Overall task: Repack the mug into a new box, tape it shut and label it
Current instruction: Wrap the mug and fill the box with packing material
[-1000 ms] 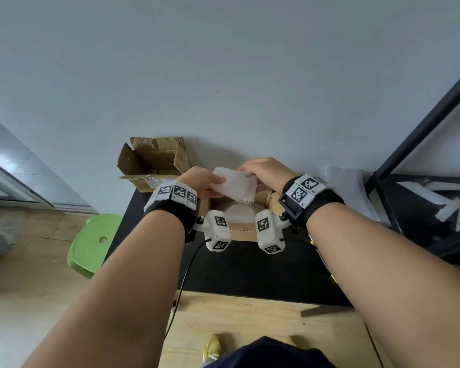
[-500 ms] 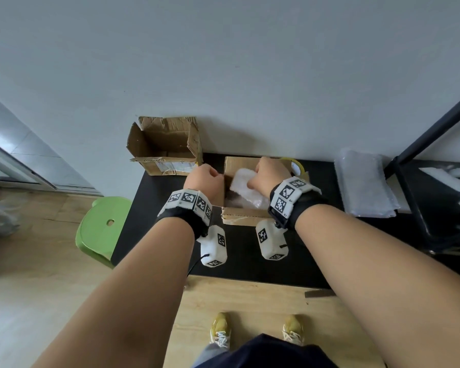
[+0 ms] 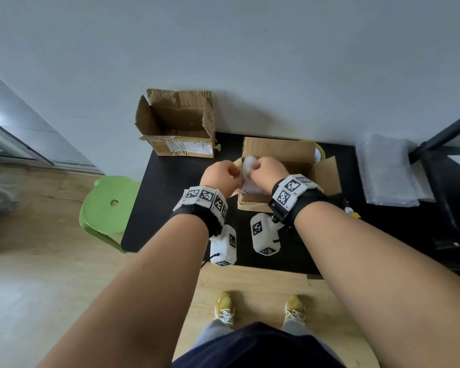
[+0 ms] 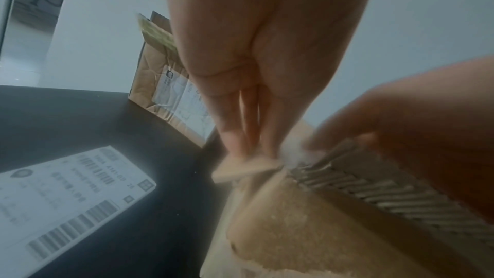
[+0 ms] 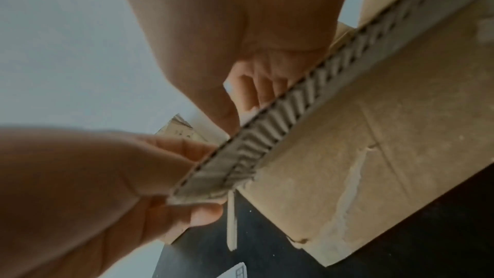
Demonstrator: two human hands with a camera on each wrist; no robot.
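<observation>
The new cardboard box [image 3: 279, 151] stands open on the black table [image 3: 175, 208]. Crumpled white wrap [image 3: 246, 166] fills its left side; no mug shows. My left hand [image 3: 219, 176] is at the box's left corner, and in the right wrist view its fingers [image 5: 187, 149] and thumb pinch the corner of a cardboard flap [image 5: 221, 174]. My right hand [image 3: 268, 171] is over the box with its fingers [image 5: 256, 90] curled down behind the front edge onto the wrap. A white shipping label [image 4: 66, 193] lies on the table to the left.
The torn old box [image 3: 175, 123] stands open at the back left against the wall. A yellow tape roll [image 3: 319, 152] peeks from behind the new box. Clear bubble wrap sheets [image 3: 388, 171] lie at the right, near a black frame [image 3: 441, 134]. A green stool [image 3: 109, 205] stands left of the table.
Both hands have brought the white wrap down from above the box into its left side. The left hand now pinches the flap corner.
</observation>
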